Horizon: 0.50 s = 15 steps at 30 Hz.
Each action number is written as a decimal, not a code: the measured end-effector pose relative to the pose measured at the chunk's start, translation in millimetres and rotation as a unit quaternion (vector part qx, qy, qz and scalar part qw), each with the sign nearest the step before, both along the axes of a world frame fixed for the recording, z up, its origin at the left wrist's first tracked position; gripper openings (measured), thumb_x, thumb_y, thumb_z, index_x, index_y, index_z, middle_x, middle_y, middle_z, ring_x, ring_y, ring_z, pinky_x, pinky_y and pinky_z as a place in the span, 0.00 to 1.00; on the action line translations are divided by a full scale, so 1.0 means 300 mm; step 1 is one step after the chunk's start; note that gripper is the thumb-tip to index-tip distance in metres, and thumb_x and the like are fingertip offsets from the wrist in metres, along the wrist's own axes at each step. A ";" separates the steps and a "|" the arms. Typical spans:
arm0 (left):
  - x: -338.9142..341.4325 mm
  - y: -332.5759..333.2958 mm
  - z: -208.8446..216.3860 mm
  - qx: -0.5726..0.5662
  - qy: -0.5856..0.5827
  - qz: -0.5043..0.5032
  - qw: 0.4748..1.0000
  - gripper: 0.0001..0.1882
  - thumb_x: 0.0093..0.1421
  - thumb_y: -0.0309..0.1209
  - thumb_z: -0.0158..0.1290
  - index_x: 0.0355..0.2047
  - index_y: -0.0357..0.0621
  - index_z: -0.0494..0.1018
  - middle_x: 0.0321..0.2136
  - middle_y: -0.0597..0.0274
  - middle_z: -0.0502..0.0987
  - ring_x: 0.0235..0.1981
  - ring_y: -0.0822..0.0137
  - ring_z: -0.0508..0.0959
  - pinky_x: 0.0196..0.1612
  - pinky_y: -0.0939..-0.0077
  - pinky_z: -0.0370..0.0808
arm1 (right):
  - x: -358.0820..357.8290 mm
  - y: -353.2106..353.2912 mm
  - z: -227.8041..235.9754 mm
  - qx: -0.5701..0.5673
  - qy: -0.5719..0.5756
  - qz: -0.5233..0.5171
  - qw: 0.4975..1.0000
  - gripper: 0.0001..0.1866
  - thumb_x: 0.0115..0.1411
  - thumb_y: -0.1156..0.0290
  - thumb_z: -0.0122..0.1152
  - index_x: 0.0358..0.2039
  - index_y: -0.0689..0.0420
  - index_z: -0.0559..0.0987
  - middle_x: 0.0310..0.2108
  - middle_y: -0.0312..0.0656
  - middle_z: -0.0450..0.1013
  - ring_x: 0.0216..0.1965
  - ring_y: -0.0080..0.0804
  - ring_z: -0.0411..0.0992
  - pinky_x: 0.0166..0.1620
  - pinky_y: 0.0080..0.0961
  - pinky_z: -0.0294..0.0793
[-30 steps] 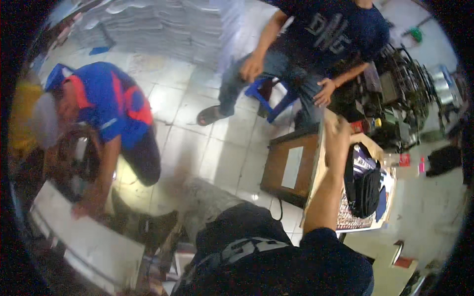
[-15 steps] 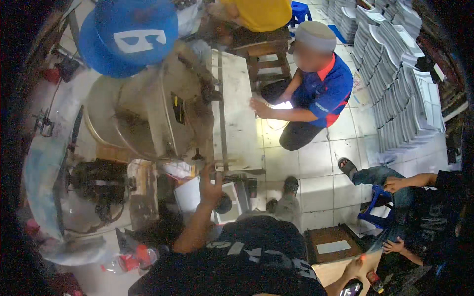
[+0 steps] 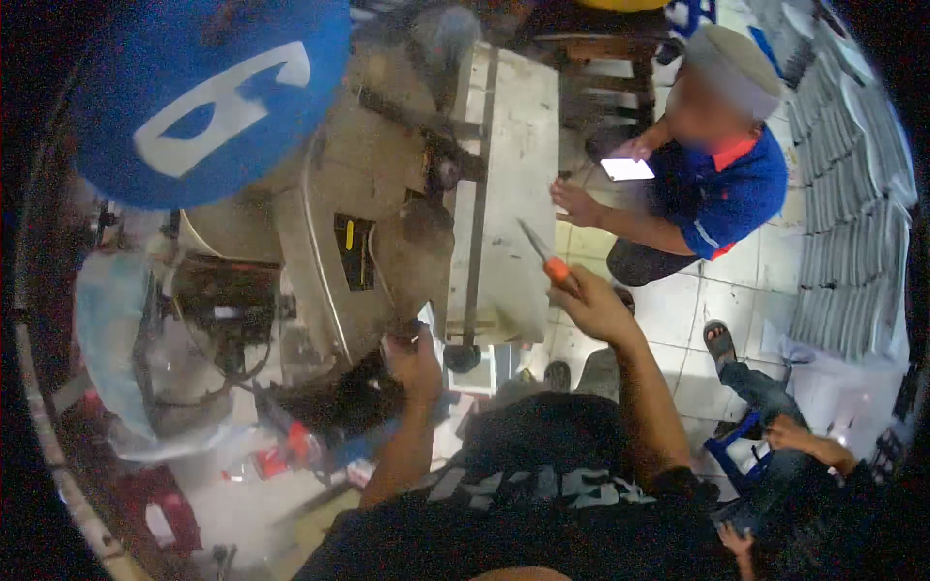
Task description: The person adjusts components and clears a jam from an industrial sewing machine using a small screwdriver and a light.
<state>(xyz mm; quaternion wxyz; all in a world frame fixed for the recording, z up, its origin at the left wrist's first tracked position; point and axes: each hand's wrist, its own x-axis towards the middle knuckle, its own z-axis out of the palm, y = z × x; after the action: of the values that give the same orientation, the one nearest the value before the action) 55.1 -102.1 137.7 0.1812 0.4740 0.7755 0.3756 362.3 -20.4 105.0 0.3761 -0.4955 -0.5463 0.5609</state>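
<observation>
My right hand (image 3: 596, 305) is closed round the orange handle of a pointed blade tool (image 3: 555, 269). Its thin metal tip points up and left, over the pale worn bench top (image 3: 518, 126); I cannot tell whether it is a knife. Beside the lower edge of a large beige machine (image 3: 320, 252), my left hand (image 3: 415, 363) has its fingers curled together. A small whitish bit shows at those fingertips, too blurred to name.
Across the bench squats a person (image 3: 731, 184) in a blue shirt, holding a lit phone (image 3: 628, 169). A blue round cover (image 3: 223, 107) looms at upper left. Paper stacks (image 3: 852, 194) line the right. Another person sits at lower right beside a blue stool (image 3: 741, 450).
My right hand has come up from the wooden box at lower right with the orange-handled tool. My left hand's fingers, spread before, are now curled. The view has shifted.
</observation>
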 end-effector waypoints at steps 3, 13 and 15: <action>0.059 -0.001 0.026 0.016 -0.057 0.081 0.995 0.17 0.60 0.31 0.53 0.46 0.33 0.67 0.42 0.53 0.75 0.42 0.62 0.74 0.48 0.66 0.68 | -0.010 0.197 0.087 -0.008 -0.051 0.127 0.991 0.19 0.58 0.58 0.61 0.38 0.63 0.74 0.32 0.54 0.74 0.35 0.50 0.74 0.40 0.40 0.72; 0.235 0.041 -0.032 0.082 -0.116 0.213 0.967 0.12 0.61 0.26 0.50 0.44 0.36 0.67 0.47 0.54 0.69 0.48 0.65 0.68 0.53 0.69 0.65 | -0.066 0.461 0.018 -0.035 -0.041 0.305 0.951 0.18 0.57 0.63 0.60 0.42 0.63 0.74 0.36 0.54 0.75 0.38 0.50 0.75 0.43 0.37 0.71; 0.187 -0.023 -0.097 0.012 -0.071 0.196 0.978 0.14 0.61 0.26 0.50 0.46 0.34 0.67 0.46 0.53 0.70 0.49 0.64 0.68 0.56 0.69 0.64 | -0.077 0.478 0.029 -0.032 -0.031 0.313 0.949 0.17 0.57 0.64 0.58 0.41 0.63 0.74 0.37 0.56 0.74 0.39 0.54 0.74 0.44 0.41 0.72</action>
<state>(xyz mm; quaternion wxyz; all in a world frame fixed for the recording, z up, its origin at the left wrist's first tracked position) 111.3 -109.0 108.7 0.1535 0.2869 0.8340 0.4456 339.3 122.9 113.7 0.1485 -0.3291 -0.6668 0.6520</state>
